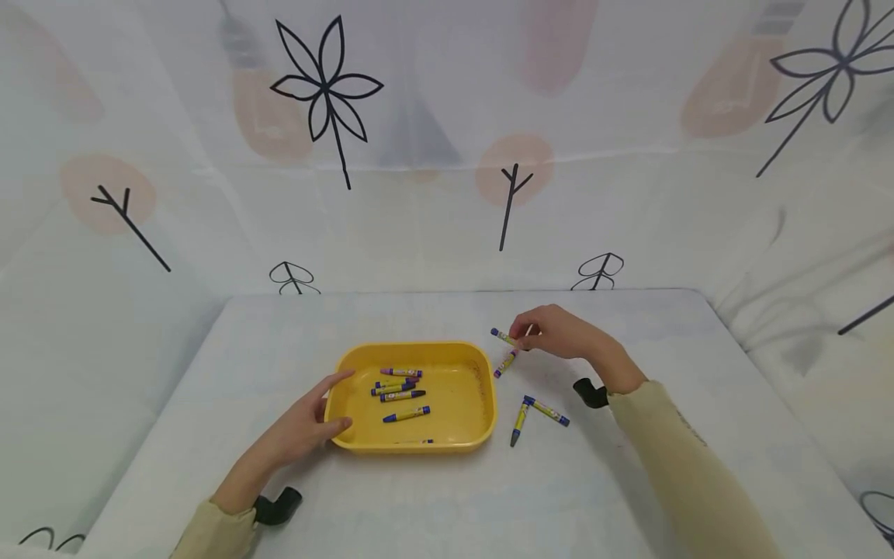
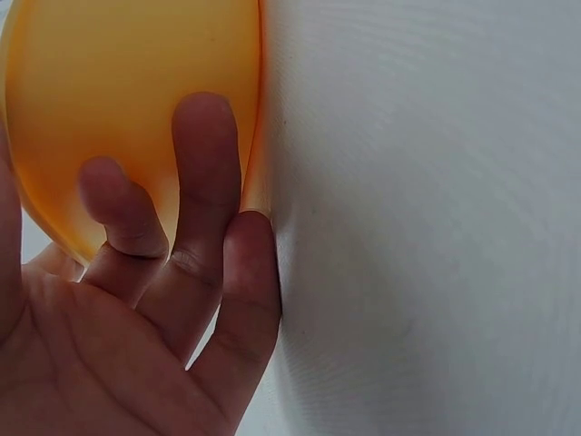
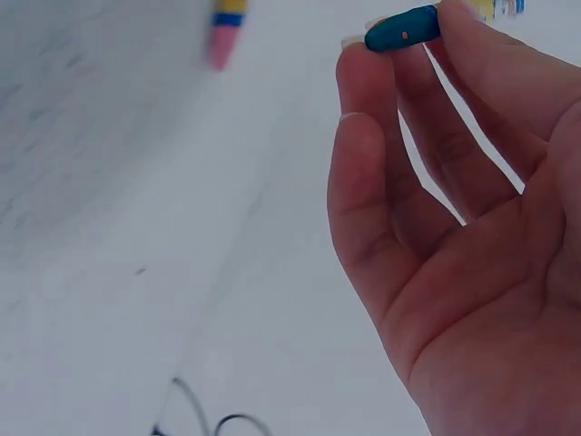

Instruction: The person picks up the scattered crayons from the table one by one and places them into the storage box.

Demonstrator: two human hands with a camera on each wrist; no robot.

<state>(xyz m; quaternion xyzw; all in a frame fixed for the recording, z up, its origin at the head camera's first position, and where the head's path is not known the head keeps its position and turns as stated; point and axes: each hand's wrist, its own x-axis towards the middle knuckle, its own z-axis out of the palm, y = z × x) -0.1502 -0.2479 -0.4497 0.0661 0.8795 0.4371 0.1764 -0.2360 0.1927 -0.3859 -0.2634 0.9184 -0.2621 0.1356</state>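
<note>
My left hand [image 1: 296, 427] grips the left end of a yellow plastic tray [image 1: 412, 347], its thumb and forefinger at the rim. In the left wrist view the other fingers [image 2: 207, 154] lie along the outside of the tray's wall. Several crayons [image 1: 407, 414] with yellow wrappers lie inside, mostly in its left half. Right of the tray, my right hand [image 1: 559, 334] pinches a crayon [image 1: 501, 335] between thumb and fingertips; its teal tip [image 3: 404, 29] shows in the right wrist view. A pink-tipped crayon [image 1: 505, 364] lies on the table just below these fingers.
Two more crayons [image 1: 548, 412] lie on the white table [image 1: 433, 505], right of the tray's near corner, their ends close together. A patterned cloth [image 1: 419, 233] hangs behind the table and at its sides. Each wrist carries a black mount [image 1: 278, 507].
</note>
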